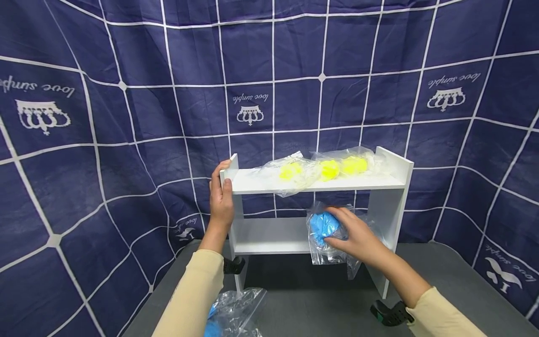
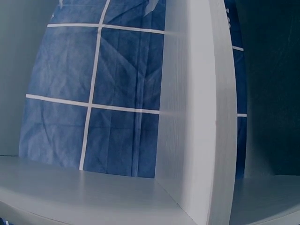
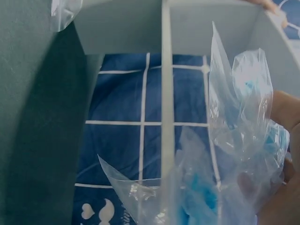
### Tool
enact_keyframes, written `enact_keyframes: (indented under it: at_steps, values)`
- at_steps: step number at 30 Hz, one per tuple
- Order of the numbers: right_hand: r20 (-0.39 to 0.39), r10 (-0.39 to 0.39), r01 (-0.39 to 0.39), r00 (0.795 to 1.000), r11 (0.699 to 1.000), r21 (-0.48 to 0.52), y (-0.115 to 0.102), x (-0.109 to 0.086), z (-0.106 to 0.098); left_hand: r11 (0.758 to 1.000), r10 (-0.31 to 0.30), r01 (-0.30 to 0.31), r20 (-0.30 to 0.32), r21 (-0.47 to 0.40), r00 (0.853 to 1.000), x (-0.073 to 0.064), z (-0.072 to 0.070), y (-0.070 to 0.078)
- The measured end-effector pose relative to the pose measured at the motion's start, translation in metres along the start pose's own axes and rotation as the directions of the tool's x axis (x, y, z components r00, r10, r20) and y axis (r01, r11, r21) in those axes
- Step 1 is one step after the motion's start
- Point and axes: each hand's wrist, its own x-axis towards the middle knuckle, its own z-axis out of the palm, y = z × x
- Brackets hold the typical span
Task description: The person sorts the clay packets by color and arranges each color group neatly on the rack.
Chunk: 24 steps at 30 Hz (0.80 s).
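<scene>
Right hand [image 1: 358, 236] at the lower shelf [image 1: 273, 234], and there's blue in it: thumb below, fingers above, a narrow pinch on the blue bag [image 1: 324, 227], its clear plastic flaring out below my fingertips! Left hand [image 1: 222, 199] well off to the side, curled round the left end panel [image 1: 237, 210] of the rack, thumb on the near side. Looks to me like steadying duty. Above my right fingers, the yellow bags [image 1: 330, 170] lie along the top board [image 1: 252, 181]. More clear plastic shows behind my right hand, and the right wrist view catches a second patch of blue; whether that's another bag, I cannot tell. Down below my left hand, near the forearm, a spare bag [image 1: 242, 311], blue inside too, sits on the table [image 1: 290, 306].

My read of the step: setting the blue bag onto the lower shelf, toward its right end. Is it touching the board yet? Can't tell from here. I judge the next move calls for the blue lump well back from the front edge, loose plastic tucked in, then a soft, wide release so nothing drags off with my fingers, left hand firm throughout
</scene>
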Motion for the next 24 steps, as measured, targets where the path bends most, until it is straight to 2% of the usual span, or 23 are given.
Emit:
enact_keyframes:
  at_steps: [12,19,24]
  values:
    - [0.016,0.141,-0.14,0.99,0.99,-0.017,0.016,0.033,0.025,1.0,0.008,-0.008,-0.005,0.012,1.0,0.002,-0.001,-0.001]
    - [0.067,0.231,-0.226,0.971,0.972,-0.069,0.02,0.035,0.046,0.999,-0.008,0.008,-0.005,0.034,1.0,0.001,-0.002,0.0]
    - [0.113,0.264,-0.249,0.958,0.96,-0.127,0.018,0.031,0.054,1.0,-0.019,0.019,-0.003,0.021,1.0,0.0,-0.001,0.001]
